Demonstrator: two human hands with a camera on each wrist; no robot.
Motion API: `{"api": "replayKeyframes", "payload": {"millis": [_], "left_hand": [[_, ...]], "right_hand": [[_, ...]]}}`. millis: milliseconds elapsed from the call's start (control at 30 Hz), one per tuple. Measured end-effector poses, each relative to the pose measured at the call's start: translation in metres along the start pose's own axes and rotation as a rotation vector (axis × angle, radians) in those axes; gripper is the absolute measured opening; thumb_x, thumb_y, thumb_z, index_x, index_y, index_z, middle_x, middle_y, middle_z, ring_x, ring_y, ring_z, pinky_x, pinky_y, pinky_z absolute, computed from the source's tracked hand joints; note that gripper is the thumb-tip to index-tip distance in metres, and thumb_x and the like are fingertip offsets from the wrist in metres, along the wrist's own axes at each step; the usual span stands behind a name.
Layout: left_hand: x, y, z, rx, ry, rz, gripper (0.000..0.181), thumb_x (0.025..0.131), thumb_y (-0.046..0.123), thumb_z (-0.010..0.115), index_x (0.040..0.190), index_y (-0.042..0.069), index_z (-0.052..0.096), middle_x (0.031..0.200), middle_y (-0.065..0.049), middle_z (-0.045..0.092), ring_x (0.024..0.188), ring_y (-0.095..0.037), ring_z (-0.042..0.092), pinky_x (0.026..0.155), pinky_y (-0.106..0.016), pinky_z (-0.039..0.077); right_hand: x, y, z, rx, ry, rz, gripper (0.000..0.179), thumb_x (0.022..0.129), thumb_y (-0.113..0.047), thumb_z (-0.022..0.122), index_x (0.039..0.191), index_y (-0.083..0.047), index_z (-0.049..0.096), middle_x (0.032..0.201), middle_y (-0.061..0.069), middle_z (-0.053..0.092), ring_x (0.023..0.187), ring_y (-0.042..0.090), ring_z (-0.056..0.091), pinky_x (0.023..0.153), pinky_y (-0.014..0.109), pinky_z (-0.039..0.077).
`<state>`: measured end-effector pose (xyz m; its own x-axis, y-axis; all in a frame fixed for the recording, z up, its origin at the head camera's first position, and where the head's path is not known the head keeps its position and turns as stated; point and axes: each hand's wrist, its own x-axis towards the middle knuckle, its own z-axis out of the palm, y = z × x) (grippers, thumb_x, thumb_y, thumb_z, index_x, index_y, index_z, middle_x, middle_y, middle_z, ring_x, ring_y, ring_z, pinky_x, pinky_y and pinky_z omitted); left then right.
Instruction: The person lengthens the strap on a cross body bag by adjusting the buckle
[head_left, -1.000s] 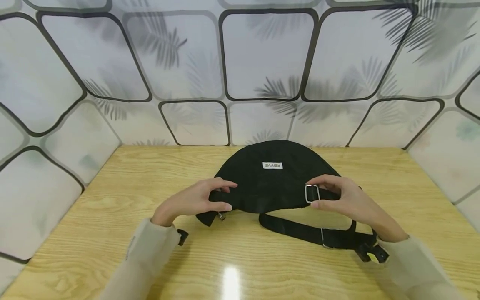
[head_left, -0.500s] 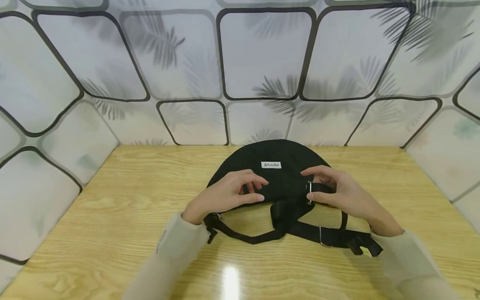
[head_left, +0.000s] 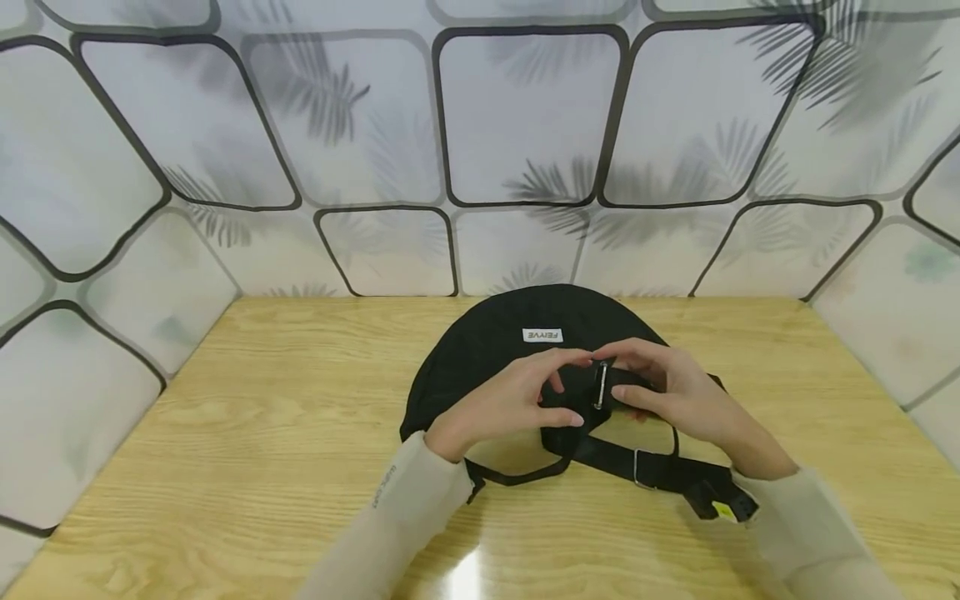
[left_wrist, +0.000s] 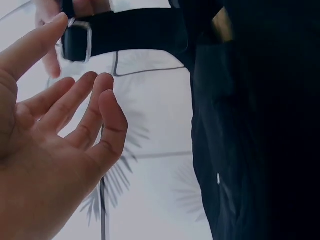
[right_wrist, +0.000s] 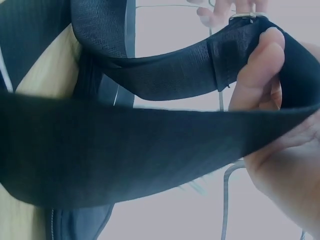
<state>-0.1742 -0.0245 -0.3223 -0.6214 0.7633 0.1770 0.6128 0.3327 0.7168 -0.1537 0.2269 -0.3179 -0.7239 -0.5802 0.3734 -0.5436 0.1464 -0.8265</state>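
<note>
A black half-moon waist bag (head_left: 465, 354) with a white label lies on the table, its curved side away from me. My right hand (head_left: 686, 396) pinches the black webbing strap (right_wrist: 185, 72) just beside a metal slider buckle (head_left: 601, 385), raised in front of the bag. Close to that slider, my left hand (head_left: 510, 404) has its fingers spread and bent loosely. In the left wrist view its thumb tip is at the slider's edge; whether it touches cannot be told. The left fingers (left_wrist: 112, 120) hold nothing.
Further strap with a second metal slider (head_left: 636, 468) lies to the right, ending at a black plastic clip (head_left: 722, 502) with a yellow mark. Another dark clip (head_left: 475, 483) shows beside the left sleeve. A patterned cloth wall (head_left: 525, 150) borders the wooden table (head_left: 300, 400).
My left hand has left the bag's left end and moved right to the slider. The strap piece it held now hangs by the middle. My right hand keeps its hold, shifting slightly left.
</note>
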Motion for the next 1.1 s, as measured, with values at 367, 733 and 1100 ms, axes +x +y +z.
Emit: {"api": "replayKeyframes", "payload": {"millis": [367, 733, 1100], "left_hand": [[0.002, -0.004, 0.006, -0.017, 0.034, 0.033, 0.063, 0.093, 0.013, 0.077, 0.149, 0.004, 0.048, 0.139, -0.009, 0.058, 0.082, -0.010, 0.052, 0.068, -0.023, 0.045], [0.004, -0.006, 0.016, -0.053, 0.103, 0.116, 0.061, 0.087, 0.012, 0.083, 0.141, 0.000, 0.056, 0.127, -0.011, 0.063, 0.079, -0.011, 0.052, 0.061, -0.021, 0.041], [-0.002, -0.002, 0.010, -0.050, 0.103, 0.065, 0.060, 0.090, 0.017, 0.081, 0.143, 0.004, 0.055, 0.087, 0.002, 0.057, 0.072, -0.010, 0.049, 0.062, -0.022, 0.041]], "right_hand": [[-0.003, 0.003, -0.001, 0.087, -0.065, -0.044, 0.047, 0.096, 0.019, 0.051, 0.136, -0.006, 0.057, 0.108, 0.000, 0.069, 0.063, 0.021, 0.058, 0.054, 0.034, 0.051], [-0.005, 0.010, 0.000, 0.193, -0.134, -0.091, 0.054, 0.097, 0.021, 0.047, 0.142, -0.007, 0.055, 0.120, 0.004, 0.067, 0.068, 0.024, 0.062, 0.058, 0.035, 0.054], [-0.003, 0.007, 0.004, 0.221, -0.091, -0.002, 0.043, 0.097, 0.017, 0.051, 0.137, 0.000, 0.055, 0.107, 0.005, 0.069, 0.068, 0.025, 0.062, 0.059, 0.037, 0.055]]}}
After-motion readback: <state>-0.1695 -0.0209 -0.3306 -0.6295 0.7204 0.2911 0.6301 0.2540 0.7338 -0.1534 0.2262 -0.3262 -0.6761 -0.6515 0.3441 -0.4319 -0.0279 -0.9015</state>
